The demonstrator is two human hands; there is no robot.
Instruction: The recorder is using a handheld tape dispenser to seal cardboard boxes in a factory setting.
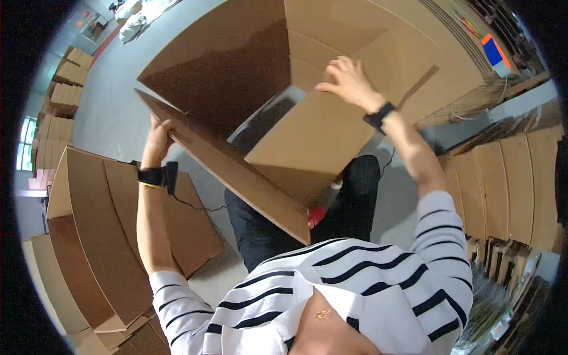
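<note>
A large, partly unfolded brown cardboard box stands in front of me, its panels spread. My left hand is wrapped round the outer edge of its near left panel, with the fingertips curled over the top. Over the loose flap in the middle is my right hand, its fingers apart and slightly bent and its thumb by the flap's upper edge. Whether it touches the cardboard I cannot tell. A dark grey, shiny patch shows in the gap left of that flap.
Folded cardboard boxes stand at my left, with more stacks farther back. A pile of flat cardboard lies at the far right, bearing a blue and orange item. Cardboard on pallets lines the right side. A red object shows between my legs.
</note>
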